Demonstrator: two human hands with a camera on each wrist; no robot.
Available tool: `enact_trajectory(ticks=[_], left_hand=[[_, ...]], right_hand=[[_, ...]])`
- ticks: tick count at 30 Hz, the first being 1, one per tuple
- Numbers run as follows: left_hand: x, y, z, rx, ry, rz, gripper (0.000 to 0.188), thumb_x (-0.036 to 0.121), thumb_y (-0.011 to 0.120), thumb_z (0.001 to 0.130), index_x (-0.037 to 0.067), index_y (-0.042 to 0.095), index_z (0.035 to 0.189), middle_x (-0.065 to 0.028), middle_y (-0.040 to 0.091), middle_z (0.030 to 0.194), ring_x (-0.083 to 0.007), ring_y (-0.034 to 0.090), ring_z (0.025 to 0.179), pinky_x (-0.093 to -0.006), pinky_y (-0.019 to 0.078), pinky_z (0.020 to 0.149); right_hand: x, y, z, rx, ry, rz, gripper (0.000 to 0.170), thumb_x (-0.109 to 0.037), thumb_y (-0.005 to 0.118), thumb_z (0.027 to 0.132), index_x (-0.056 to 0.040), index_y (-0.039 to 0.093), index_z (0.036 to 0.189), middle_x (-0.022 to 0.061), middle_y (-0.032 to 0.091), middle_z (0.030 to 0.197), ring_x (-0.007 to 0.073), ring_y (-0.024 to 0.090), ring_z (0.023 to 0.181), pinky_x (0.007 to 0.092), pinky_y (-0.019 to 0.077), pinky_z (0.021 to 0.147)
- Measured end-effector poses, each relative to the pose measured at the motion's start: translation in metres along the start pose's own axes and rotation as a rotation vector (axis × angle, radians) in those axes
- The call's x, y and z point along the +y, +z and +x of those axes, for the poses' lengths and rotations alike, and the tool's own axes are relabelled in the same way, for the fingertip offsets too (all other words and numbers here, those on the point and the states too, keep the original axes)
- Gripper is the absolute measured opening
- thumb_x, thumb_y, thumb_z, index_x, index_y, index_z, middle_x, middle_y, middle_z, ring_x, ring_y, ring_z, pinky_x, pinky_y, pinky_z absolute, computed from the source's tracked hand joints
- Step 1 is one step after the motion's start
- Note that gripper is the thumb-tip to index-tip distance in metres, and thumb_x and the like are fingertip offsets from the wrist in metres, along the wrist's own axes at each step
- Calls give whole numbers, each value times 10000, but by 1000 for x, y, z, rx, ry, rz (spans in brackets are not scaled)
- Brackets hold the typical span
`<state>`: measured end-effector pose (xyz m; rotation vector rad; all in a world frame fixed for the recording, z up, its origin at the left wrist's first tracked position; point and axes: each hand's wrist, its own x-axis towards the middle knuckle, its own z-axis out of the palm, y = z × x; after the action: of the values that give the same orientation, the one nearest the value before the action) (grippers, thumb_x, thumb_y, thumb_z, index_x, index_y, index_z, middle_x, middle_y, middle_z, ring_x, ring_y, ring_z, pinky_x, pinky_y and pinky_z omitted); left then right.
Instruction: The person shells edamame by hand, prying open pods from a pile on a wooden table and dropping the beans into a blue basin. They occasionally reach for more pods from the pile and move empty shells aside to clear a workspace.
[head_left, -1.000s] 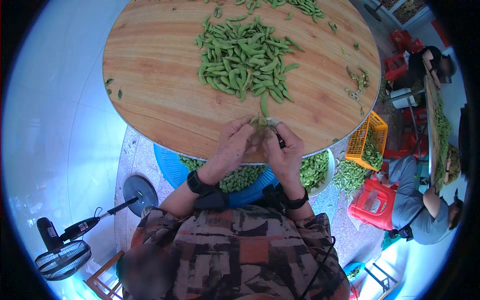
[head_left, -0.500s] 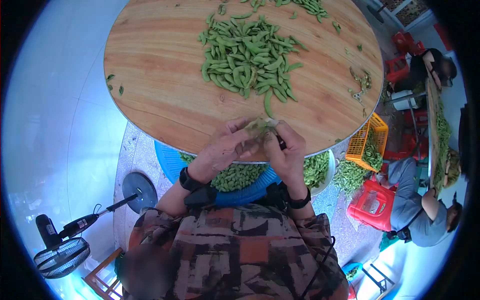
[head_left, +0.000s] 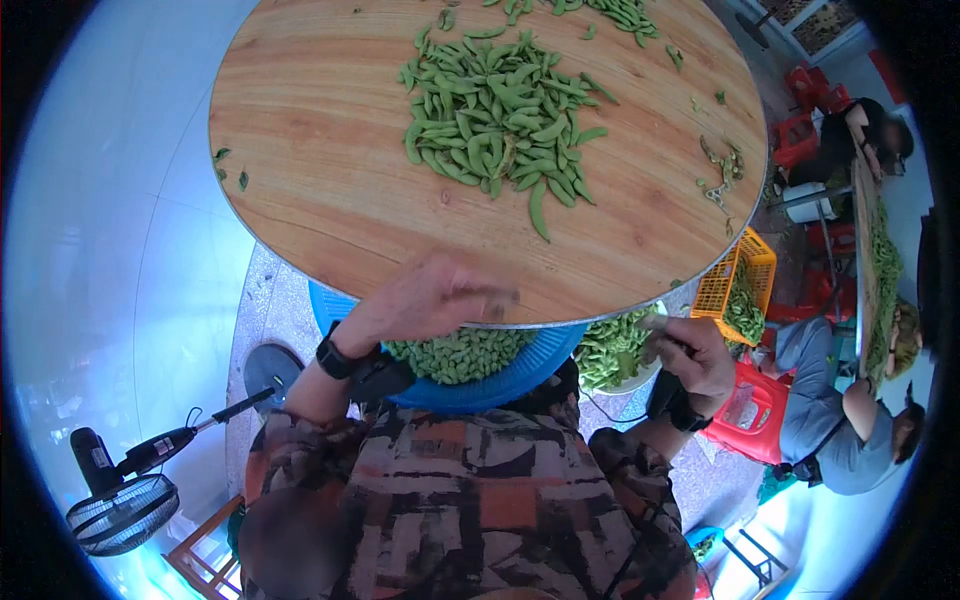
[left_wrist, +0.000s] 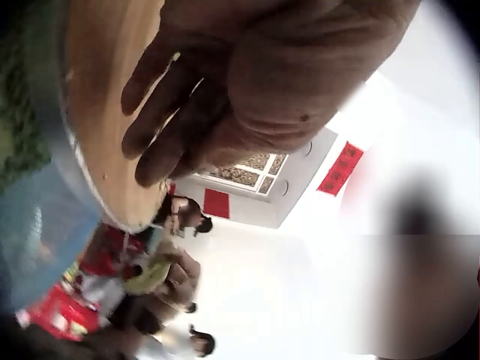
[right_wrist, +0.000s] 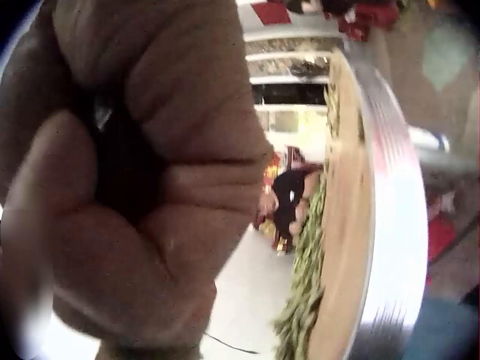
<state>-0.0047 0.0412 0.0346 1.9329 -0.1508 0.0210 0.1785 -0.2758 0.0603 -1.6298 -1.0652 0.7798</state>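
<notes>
My left hand (head_left: 425, 295) hovers at the near edge of the round wooden table (head_left: 330, 200), fingers loosely extended and holding nothing in the left wrist view. Over to the right, my right hand (head_left: 700, 355) is curled beside a white basin (head_left: 637, 382) of green pods (head_left: 608, 350). A small black object (right_wrist: 105, 112) with a glint shows inside its grip; I cannot tell its kind. Soybean pods (head_left: 490, 110) lie heaped on the tabletop, with one pod (head_left: 539, 212) nearest me. Below the edge, a blue basin (head_left: 540, 375) contains shelled green beans (head_left: 465, 355).
A yellow crate (head_left: 712, 290) of pods and a red stool (head_left: 750, 415) stand at the right, near a seated person (head_left: 840, 420). Husk scraps (head_left: 722, 170) lie on the table's right side. A fan (head_left: 125, 515) stands at the left.
The hands, earlier together over a pod at the table edge, have parted. My right hand has moved right and down to the white basin; the left has let go and opened.
</notes>
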Motion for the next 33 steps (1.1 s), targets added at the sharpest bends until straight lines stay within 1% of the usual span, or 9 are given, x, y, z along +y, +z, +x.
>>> enact_trajectory(ticks=[4,11,14,16,19,23,29,31,33], left_hand=[[1,-7,60,255,129,831,276,80,563,839,82,625,1108,-114,564,941,-339,616,822,-395,527,701],[-14,-4,90,149,69,970,269,53,561,807,98,596,1070,-116,510,969,-321,611,864,-415,531,706],[-10,2,79,275,150,680,240,20,596,812,51,603,1050,-99,570,936,-245,627,776,-367,534,648],[-2,9,69,280,-66,79,163,39,647,851,13,618,1009,-49,632,850,-128,591,685,-301,487,561],[9,20,55,322,-280,-273,140,88,682,878,5,632,978,0,642,782,-52,541,682,-240,446,552],[-3,30,42,355,-374,-399,130,99,683,886,12,630,968,23,623,779,-37,536,675,-203,427,552],[-2,40,31,524,-114,-91,95,106,674,893,37,612,912,23,601,738,-50,527,638,-191,384,497],[2,34,25,342,-383,-696,94,107,651,908,56,581,943,6,597,771,-66,541,671,-199,400,495],[-2,44,21,276,-325,-1089,113,110,649,909,61,565,967,-1,594,798,-64,542,677,-200,403,496]], right_hand=[[-9,-2,-8,170,176,-149,258,-38,587,820,66,660,1044,77,618,662,133,584,581,254,453,564],[-3,30,37,364,155,52,235,-38,539,909,26,661,1099,8,623,727,45,492,576,200,386,520],[1,58,63,492,200,263,235,-56,542,923,1,660,1118,-8,625,756,17,456,563,180,360,502],[0,73,77,493,211,319,241,-63,545,926,-9,657,1134,-10,630,766,14,452,560,178,362,499],[-6,91,91,468,214,410,201,-66,532,943,-10,654,1093,-25,587,710,15,417,536,186,341,474],[-6,98,96,281,249,622,122,-75,523,965,-5,621,951,-52,469,620,22,375,516,202,296,452],[1,105,96,265,219,590,120,-80,523,972,2,605,942,-55,443,606,31,365,503,207,288,447],[5,105,95,278,194,591,121,-80,523,972,3,608,948,-59,439,605,31,365,502,208,288,446],[12,98,93,43,165,1079,124,-62,516,968,1,622,976,-55,450,627,33,372,503,207,291,446]])
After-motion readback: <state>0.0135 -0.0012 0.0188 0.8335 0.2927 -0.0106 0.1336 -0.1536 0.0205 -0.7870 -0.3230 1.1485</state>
